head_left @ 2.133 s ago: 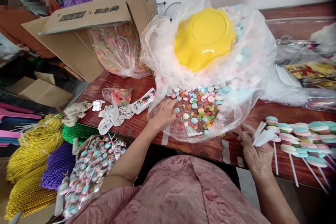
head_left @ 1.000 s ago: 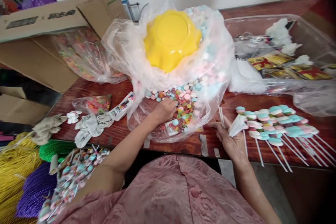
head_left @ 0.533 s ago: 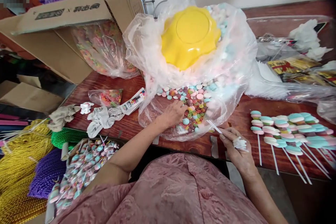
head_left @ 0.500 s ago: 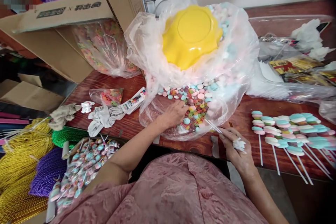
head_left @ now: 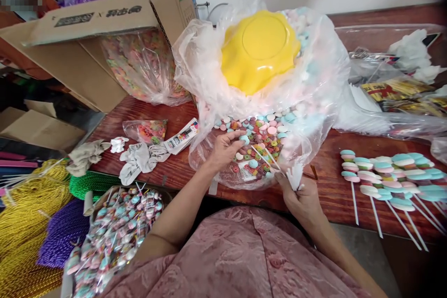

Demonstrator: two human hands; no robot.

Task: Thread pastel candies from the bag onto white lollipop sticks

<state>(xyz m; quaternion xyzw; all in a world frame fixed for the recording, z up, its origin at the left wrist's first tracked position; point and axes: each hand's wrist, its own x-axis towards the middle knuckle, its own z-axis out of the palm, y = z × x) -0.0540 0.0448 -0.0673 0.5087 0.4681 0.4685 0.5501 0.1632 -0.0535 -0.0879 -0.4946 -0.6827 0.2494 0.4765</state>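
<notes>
Over the opened plastic bag, my left hand (head_left: 225, 151) pinches a blue and white marshmallow (head_left: 245, 140) between thumb and fingers. My right hand (head_left: 303, 198) is closed around a bundle of white lollipop sticks (head_left: 295, 176); a couple of the sticks point out leftward over the candy. Beneath both hands lie loose gummy rings (head_left: 267, 143) and pastel marshmallows (head_left: 272, 130) in the clear plastic bag (head_left: 209, 149). An upturned yellow bowl (head_left: 263, 51) rests on the bag behind. To the right, several marshmallow skewers (head_left: 391, 174) lie with their sticks toward the table's front edge.
A cardboard box (head_left: 94, 67) on its side holds a large bag of gummy rings (head_left: 143, 65). Grey gloves (head_left: 139, 158) and a small gummy bag (head_left: 152, 130) lie at left. Wrapped candies (head_left: 118, 223) fill a box below, beside coiled cords (head_left: 30, 223). A plastic tray (head_left: 394, 123) stands right.
My left hand has lifted slightly from the candy and now pinches a marshmallow. My right hand has moved left, bringing its sticks further over the bag. The view has shifted a little.
</notes>
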